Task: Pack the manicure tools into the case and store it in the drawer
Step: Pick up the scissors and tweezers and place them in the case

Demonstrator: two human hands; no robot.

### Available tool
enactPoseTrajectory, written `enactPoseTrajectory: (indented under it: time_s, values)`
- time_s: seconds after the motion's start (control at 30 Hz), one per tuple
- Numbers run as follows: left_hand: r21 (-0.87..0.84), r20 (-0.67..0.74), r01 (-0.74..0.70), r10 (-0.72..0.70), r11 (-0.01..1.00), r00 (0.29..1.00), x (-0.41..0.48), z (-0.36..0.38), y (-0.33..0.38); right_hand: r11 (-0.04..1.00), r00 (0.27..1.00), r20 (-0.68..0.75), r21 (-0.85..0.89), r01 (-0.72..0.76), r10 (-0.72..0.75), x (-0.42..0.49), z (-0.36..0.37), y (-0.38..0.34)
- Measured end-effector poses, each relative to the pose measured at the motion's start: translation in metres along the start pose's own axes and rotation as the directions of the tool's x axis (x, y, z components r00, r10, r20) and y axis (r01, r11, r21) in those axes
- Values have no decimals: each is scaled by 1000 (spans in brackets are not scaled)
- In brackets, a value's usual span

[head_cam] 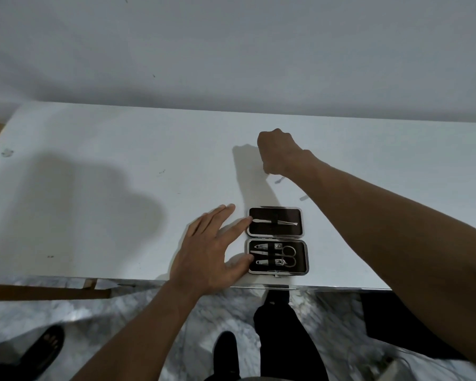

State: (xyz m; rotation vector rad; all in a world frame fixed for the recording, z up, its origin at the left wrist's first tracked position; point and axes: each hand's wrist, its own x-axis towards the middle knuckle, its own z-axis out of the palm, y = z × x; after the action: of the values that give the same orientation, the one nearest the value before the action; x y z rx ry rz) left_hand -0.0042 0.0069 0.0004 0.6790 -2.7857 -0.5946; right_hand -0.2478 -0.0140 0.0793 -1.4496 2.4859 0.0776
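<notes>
- White table (94, 188) against a grey wall, marbled floor below
- Manicure case (276, 238): lies open and flat near the table's front edge
- Left hand (206, 254): fingers straight and spread, index and thumb tips touching the case's left rim
- Right hand (279, 152): beyond the case, clear of it; fingers curled under and hidden, grip cannot be told
- Two grey slivers (278, 179) by the right wrist, too blurred to identify
- Case interior: dark lining, metal rim; one slim tool (275, 222) strapped in far half, scissors (287, 251) and clippers (261, 246) in near half
</notes>
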Motion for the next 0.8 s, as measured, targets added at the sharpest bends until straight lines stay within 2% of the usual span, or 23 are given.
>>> enactPoseTrajectory:
  time_s: [0.17, 0.37, 0.47, 0.63, 0.8]
  values:
    - [4, -1, -9, 9, 1000, 1000, 0, -1, 1, 998, 988, 148, 59, 22, -31, 7, -15, 10]
    - [7, -12, -12, 12, 1000, 1000, 0, 1, 0, 993, 959, 273, -70, 95, -72, -10, -12, 22]
    - [4, -7, 1, -1, 1000, 1000, -1, 2, 0, 984, 964, 231, -90, 156, -132, -21, -6, 25]
    - [8, 8, 13, -14, 1000, 1000, 0, 0, 1, 983, 983, 82, -65, 170, -165, -27, 4, 38]
    - [3, 3, 13, -13, 1000, 1000, 0, -1, 1, 995, 990, 92, 17, 103, -104, -29, 2, 40]
